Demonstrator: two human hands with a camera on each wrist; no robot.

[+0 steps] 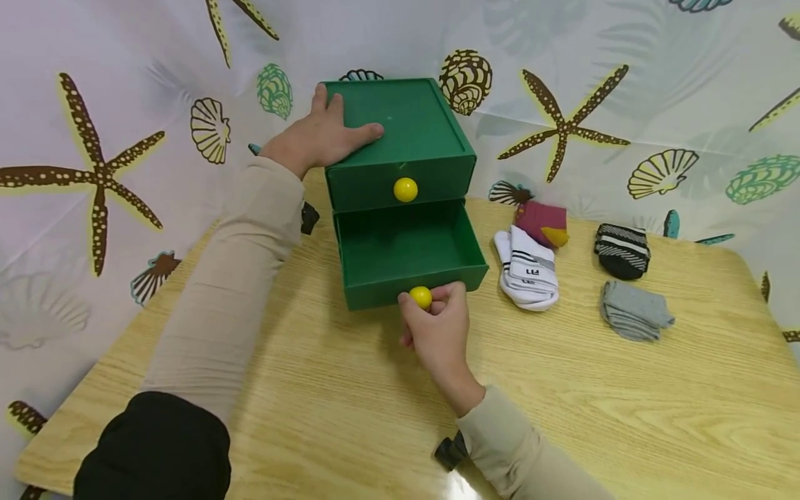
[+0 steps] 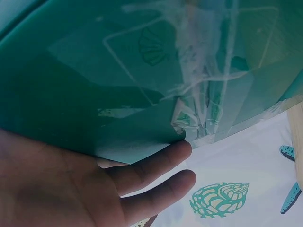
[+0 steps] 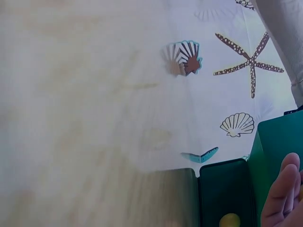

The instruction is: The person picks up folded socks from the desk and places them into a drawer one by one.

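A green two-drawer box (image 1: 400,121) stands on the wooden table. Its upper drawer is closed and carries a yellow knob (image 1: 405,189). The lower drawer (image 1: 412,239) is pulled out, its green floor showing. With thumb and fingers, my right hand (image 1: 440,326) pinches the lower drawer's yellow knob (image 1: 421,298). My left hand (image 1: 328,135) rests on the box's top left edge, thumb stretched across the top. In the left wrist view, two straight fingers (image 2: 156,165) lie along the box's side, which has clear tape on it. The right wrist view catches only part of the right hand (image 3: 284,194).
Right of the box lie folded socks: a white pair (image 1: 530,271), a maroon pair with a yellow patch (image 1: 539,222), a black-and-white patterned pair (image 1: 622,250) and a grey pair (image 1: 636,310). Behind the table (image 1: 625,403) hangs a seashell-print curtain (image 1: 400,35).
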